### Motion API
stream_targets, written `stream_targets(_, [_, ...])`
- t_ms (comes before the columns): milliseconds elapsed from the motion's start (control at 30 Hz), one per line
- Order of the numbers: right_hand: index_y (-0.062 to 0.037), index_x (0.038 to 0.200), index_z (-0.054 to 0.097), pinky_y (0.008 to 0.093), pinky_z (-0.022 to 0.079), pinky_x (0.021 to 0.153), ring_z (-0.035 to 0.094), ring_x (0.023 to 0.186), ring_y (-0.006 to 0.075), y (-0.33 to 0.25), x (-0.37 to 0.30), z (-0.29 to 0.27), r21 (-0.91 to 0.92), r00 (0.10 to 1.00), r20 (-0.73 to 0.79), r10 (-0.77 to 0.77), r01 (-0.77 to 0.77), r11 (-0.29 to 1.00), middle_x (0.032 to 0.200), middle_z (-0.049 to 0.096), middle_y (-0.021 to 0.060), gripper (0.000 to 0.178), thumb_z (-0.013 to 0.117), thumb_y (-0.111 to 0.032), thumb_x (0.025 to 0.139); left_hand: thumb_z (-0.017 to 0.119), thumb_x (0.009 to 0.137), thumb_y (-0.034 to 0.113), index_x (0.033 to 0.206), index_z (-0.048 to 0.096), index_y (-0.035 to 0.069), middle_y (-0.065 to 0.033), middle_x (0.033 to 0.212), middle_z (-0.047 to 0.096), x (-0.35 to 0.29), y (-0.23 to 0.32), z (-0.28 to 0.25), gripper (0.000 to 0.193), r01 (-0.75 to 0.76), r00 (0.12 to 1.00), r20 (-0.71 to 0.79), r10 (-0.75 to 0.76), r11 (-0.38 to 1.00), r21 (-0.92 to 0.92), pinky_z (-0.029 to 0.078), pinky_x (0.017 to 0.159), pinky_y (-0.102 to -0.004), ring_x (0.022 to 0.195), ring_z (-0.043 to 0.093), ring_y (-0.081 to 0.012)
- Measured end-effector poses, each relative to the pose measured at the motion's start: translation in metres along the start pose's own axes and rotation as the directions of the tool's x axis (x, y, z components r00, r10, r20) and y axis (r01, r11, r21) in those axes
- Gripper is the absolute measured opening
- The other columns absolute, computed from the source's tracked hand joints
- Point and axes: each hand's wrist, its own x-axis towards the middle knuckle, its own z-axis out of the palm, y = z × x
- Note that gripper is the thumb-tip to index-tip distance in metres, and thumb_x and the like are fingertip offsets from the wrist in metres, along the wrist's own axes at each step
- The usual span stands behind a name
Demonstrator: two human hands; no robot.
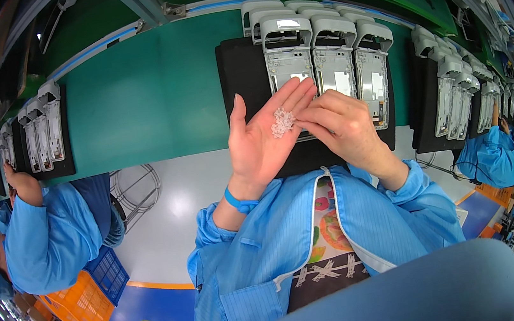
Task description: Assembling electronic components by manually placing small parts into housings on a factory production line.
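Left hand (261, 141) lies palm up and flat, released, cradling a small heap of tiny clear plastic parts (282, 122). Right hand (343, 127) pinches at the heap's edge with its fingertips (303, 118), seemingly grasping one piece. Parts look light, stiff, slippery, easily scattered; best picked singly by thumb and forefinger. Grey housings (334, 55) sit on a black tray (242, 66) on the green tabletop (153, 96) behind.
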Motion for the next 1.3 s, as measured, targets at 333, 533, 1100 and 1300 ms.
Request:
stream_targets(333, [-0.0018, 0.089, 0.071, 0.0363, 0.055, 0.063, 0.067, 0.076, 0.0265, -0.004, -0.005, -0.009, 0.055, 0.978, 0.072, 0.194, -0.198, 0.979, 0.083, 0.066, 0.0099, 0.016, 0.077, -0.001, 0.074, 0.021, 0.100, 0.064, 0.153, 0.018, -0.010, -0.0265, 0.161, 0.019, 0.006, -0.017, -0.004, 0.091, -0.050, 0.999, 0.011, 0.049, 0.995, 0.081, 0.011, 0.125, -0.0450, 0.152, 0.014, -0.0357])
stream_targets(533, [-0.0005, 0.091, 0.068, 0.0294, 0.053, 0.056, 0.066, 0.069, 0.0199, -0.001, -0.006, -0.019, 0.197, 0.946, 0.166, 0.278, -0.309, 0.931, 0.082, 0.064, 0.0094, 0.015, 0.074, 0.002, 0.078, 0.026, 0.101, 0.060, 0.153, 0.017, -0.011, -0.0278, 0.161, 0.019, 0.011, -0.019, -0.003, 0.088, -0.004, 1.000, 0.009, 0.003, 0.998, 0.066, 0.012, 0.125, -0.0455, 0.152, 0.015, -0.0358])
stream_targets(1100, [-0.0047, 0.088, 0.068, 0.0315, 0.053, 0.057, 0.065, 0.077, 0.0210, 0.102, 0.023, -0.006, -0.376, 0.959, -0.208, -0.192, 0.102, 0.921, 0.084, 0.064, 0.0045, 0.017, 0.076, -0.002, 0.073, 0.037, 0.103, 0.039, 0.149, 0.021, -0.014, -0.0308, 0.158, 0.021, 0.012, -0.013, -0.009, 0.072, 0.021, 1.000, -0.022, -0.019, 0.991, 0.131, 0.016, 0.125, -0.0461, 0.150, 0.019, -0.0390])
stream_targets(1300, [-0.0040, 0.088, 0.068, 0.0315, 0.053, 0.056, 0.064, 0.077, 0.0207, 0.100, 0.023, -0.007, -0.428, 0.961, -0.158, -0.227, 0.140, 0.893, 0.084, 0.063, 0.0041, 0.018, 0.075, -0.002, 0.072, 0.034, 0.105, 0.038, 0.150, 0.025, -0.012, -0.0282, 0.158, 0.026, 0.010, -0.011, -0.011, 0.068, 0.041, 0.999, -0.018, -0.040, 0.992, 0.115, 0.019, 0.124, -0.0442, 0.149, 0.024, -0.0368])
